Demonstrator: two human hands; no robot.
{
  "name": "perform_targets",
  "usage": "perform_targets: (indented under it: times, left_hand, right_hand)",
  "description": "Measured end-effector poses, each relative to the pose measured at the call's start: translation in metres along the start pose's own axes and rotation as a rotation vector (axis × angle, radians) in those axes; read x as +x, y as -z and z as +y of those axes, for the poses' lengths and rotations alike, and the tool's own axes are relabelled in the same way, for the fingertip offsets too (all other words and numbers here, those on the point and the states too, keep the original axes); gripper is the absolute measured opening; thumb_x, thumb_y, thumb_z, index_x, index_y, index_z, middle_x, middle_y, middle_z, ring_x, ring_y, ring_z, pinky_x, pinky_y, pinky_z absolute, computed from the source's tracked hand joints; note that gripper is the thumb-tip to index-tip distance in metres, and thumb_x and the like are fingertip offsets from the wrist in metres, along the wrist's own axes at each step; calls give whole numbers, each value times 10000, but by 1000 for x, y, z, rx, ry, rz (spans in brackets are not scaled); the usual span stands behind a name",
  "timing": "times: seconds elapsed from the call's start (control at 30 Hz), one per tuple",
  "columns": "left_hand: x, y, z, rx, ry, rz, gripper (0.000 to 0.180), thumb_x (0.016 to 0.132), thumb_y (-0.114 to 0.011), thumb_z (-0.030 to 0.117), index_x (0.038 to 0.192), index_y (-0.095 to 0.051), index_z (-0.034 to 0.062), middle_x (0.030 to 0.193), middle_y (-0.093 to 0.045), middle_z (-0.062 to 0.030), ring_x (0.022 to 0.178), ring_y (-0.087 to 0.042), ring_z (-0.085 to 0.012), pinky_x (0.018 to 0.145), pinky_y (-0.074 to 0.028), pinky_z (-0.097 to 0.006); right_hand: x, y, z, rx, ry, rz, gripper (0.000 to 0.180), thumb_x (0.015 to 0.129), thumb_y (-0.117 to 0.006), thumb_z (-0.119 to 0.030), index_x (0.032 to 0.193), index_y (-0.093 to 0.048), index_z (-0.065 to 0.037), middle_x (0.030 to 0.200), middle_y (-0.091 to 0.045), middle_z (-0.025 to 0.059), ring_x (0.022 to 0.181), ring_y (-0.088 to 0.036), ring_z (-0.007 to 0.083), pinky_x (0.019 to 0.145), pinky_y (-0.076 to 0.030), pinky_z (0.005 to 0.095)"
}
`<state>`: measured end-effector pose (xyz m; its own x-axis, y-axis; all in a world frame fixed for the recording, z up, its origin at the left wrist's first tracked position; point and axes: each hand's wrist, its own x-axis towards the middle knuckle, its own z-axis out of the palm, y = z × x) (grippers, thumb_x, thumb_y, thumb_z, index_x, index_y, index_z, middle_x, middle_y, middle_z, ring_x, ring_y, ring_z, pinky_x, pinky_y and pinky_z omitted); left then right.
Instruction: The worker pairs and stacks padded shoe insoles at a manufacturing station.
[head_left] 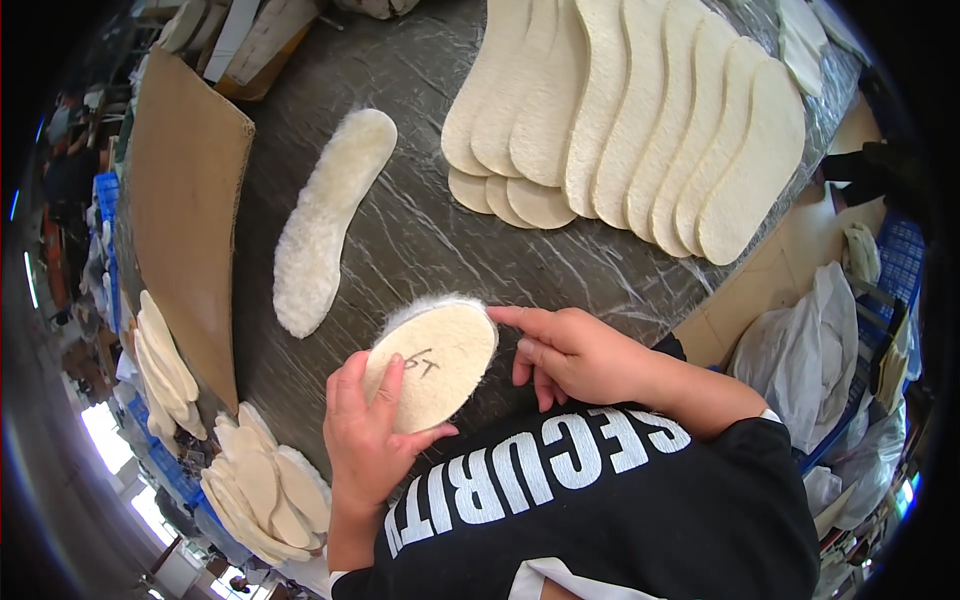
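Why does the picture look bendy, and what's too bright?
Head view: the fisheye lens bends things near the rim and leaves the corners dark; a window at lower left glares white; the plastic-covered table shines in streaks; the insole in the left hand looks fairly sharp.

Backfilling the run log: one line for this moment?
left hand: grips insole, flat side up; right hand: at insole's edge; table: fleecy insole, fanned insoles

A black short-sleeved shirt (690, 520) fills the lower middle of the frame. Big, blocky white letters (527, 462) curve across its front. White edging (770, 415) trims the sleeve (757, 445) at right, and a bent white band (524, 578) shows at the bottom. The left hand (370, 420) and right hand (585, 355) are bare.
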<state>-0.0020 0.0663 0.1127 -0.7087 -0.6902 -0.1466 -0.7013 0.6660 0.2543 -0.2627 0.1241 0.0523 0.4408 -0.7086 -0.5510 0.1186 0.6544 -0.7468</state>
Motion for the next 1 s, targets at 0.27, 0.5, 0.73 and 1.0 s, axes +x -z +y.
perform_targets:
  times: [0.27, 0.5, 0.73, 1.0]
  left_hand:
    - [1, 0, 3, 8, 32, -25, 865, 575, -815, 561, 1201, -620, -3, 1245, -514, -219, 1074, -518, -416, 899, -452, -492]
    - [2, 1, 4, 21, 30, -42, 865, 578, -816, 562, 1196, -622, -12, 1250, -512, -226, 1076, -518, -418, 899, -451, -494]
    - [3, 0, 3, 22, 30, -49, 870, 573, -820, 561, 1190, -625, -20, 1253, -513, -230, 1074, -519, -418, 899, -453, -493]
    - [5, 1, 4, 39, 27, -54, 877, 558, -825, 556, 1195, -631, -15, 1248, -519, -229, 1067, -521, -417, 897, -455, -490]
  right_hand:
    - [0, 1, -1, 13, 20, -10, 488, 995, -373, -74, 1474, -353, 15, 845, -648, 124, 590, -640, 168, 573, -532, 312]
    - [0, 2, 0, 39, 34, -18, 494, 995, -374, -76, 1479, -339, 20, 845, -650, 127, 598, -644, 175, 575, -538, 310]
    - [2, 3, 2, 32, 28, -35, 492, 1013, -368, -58, 1501, -325, -25, 864, -648, 108, 604, -643, 141, 559, -530, 272]
    - [2, 4, 1, 39, 51, -44, 504, 992, -373, -69, 1482, -322, 35, 846, -654, 125, 608, -651, 172, 576, -543, 305]
